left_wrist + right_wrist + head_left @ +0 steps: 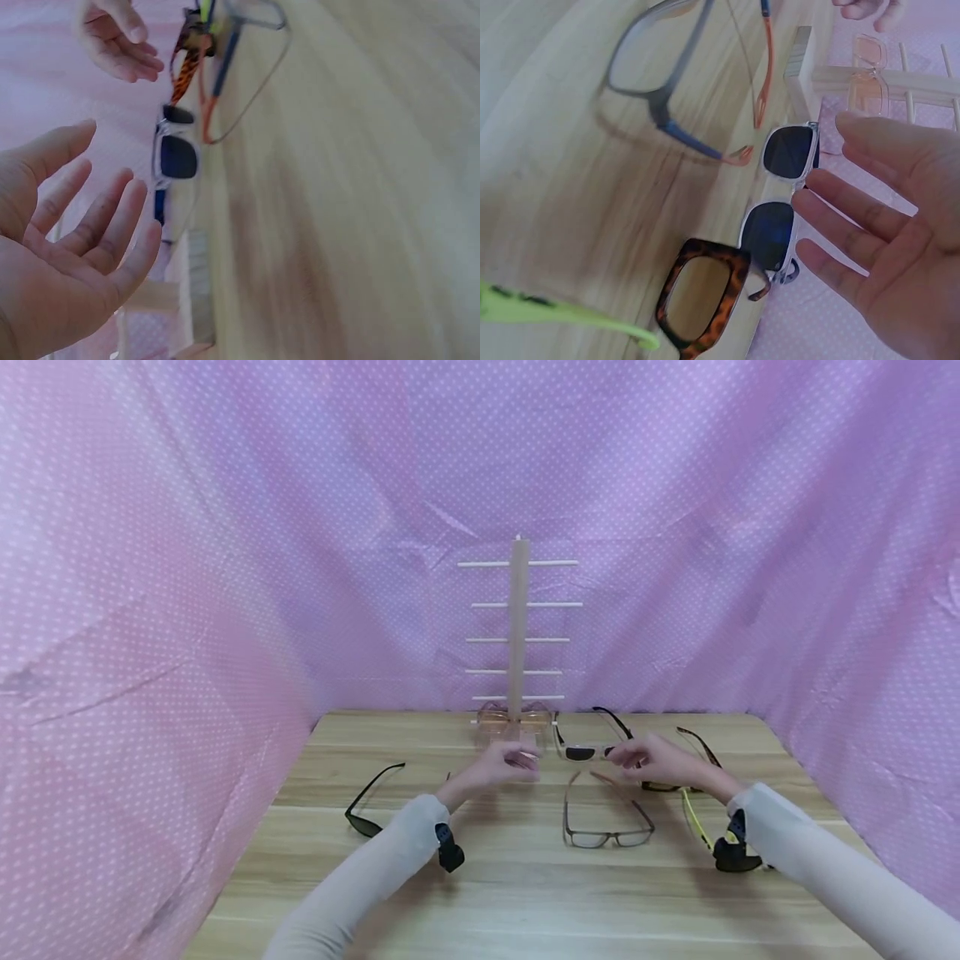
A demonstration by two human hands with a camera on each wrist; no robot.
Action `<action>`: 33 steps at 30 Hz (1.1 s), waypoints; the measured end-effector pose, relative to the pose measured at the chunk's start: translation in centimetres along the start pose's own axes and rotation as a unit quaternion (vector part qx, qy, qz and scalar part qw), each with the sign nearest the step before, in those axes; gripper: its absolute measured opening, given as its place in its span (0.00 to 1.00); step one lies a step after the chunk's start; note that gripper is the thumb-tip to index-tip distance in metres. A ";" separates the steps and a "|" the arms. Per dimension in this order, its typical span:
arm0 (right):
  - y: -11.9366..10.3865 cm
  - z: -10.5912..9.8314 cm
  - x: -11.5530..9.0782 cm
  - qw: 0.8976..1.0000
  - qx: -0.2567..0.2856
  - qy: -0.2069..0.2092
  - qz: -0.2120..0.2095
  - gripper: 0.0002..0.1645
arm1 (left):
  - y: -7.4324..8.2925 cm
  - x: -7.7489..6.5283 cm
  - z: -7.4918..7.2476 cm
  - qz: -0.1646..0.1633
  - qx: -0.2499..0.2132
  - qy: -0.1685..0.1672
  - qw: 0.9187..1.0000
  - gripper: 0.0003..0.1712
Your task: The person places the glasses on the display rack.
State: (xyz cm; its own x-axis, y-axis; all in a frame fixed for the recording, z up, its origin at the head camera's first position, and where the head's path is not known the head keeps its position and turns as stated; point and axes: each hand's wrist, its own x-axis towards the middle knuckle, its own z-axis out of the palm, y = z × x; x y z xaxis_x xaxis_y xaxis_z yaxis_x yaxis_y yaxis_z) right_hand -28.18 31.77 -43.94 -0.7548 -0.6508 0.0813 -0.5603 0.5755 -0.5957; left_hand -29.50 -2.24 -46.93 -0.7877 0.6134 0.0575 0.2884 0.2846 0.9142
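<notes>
My left hand [501, 766] is above the table in front of a wooden display stand [519, 627], fingers spread and loosely bent around nothing. To its right, my right hand [660, 758] hovers beside clear-framed sunglasses [787, 154], its fingers relaxed and empty. Pink-tinted glasses [535, 718] sit at the stand's lowest rod. Between the hands, nearer the front, lie grey eyeglasses [617, 837] with orange temple tips. Tortoiseshell glasses [673, 296] lie under the right hand and wrist, partly hidden in the head view.
Black sunglasses [365, 825] lie at the left, partly covered by the left sleeve. Sunglasses with a neon-yellow temple [697, 820] lie below the right wrist. Pink dotted cloth [375, 527] surrounds the wooden table [525, 902]. Thin white rods [555, 605] stick out from both sides of the stand.
</notes>
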 end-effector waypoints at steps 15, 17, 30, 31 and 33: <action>0.6 0.8 -2.8 0.995 0.069 -0.071 -0.014 0.26 | -1.6 -0.1 4.4 -0.012 -0.051 -0.099 0.994 0.24; 0.6 0.9 -3.0 0.994 0.071 -0.083 -0.008 0.27 | -1.9 0.0 4.9 -0.009 -0.053 -0.104 0.993 0.24; 1.2 1.2 -4.0 0.991 0.044 -0.125 0.032 0.33 | -2.0 0.1 6.5 -0.019 -0.042 -0.123 0.991 0.21; 1.3 1.3 -4.1 0.990 0.041 -0.127 0.034 0.33 | -2.0 0.1 6.6 -0.018 -0.039 -0.125 0.991 0.20; 1.4 1.4 -4.4 0.990 0.040 -0.132 0.041 0.33 | -2.1 0.2 6.8 -0.013 -0.032 -0.126 0.991 0.18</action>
State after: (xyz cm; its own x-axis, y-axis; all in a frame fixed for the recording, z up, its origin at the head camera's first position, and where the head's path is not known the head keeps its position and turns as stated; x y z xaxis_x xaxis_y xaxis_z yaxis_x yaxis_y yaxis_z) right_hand -25.19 34.74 -46.28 -0.6754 -0.7166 -0.1742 -0.4650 0.5971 -0.6536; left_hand -26.56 2.26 -51.50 -0.6312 0.7732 -0.0615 0.2280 0.2607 0.9381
